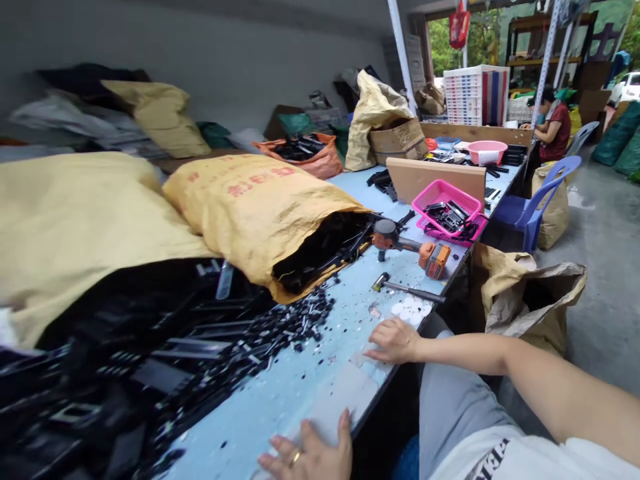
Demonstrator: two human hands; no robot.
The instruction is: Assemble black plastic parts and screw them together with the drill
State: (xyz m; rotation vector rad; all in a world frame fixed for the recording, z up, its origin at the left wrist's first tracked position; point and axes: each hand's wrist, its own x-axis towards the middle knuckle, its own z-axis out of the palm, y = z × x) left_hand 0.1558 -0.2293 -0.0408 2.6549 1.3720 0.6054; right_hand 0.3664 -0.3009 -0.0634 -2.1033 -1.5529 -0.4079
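Note:
My left hand [311, 453], a ring on one finger, lies palm down at the near edge of the blue table [240, 427] with its fingers spread. Farther along the edge my right hand [395, 340] rests on the tabletop, fingers apart and slightly bent, with nothing visible in them. A pale flat sheet [347, 393] lies between the hands. Beyond the right hand are several white discs [413, 309], a small hammer [407, 289] and an orange-and-black cordless power tool [410, 248]. Black plastic parts [200, 353] are heaped left of my hands.
A yellow sack [270, 207] opens toward the table, black parts inside. Behind the tool stand pink baskets [447, 207] and a cardboard panel [435, 180]. An open sack [535, 300] and a blue chair [535, 200] stand right. Another person [553, 127] sits at the far end.

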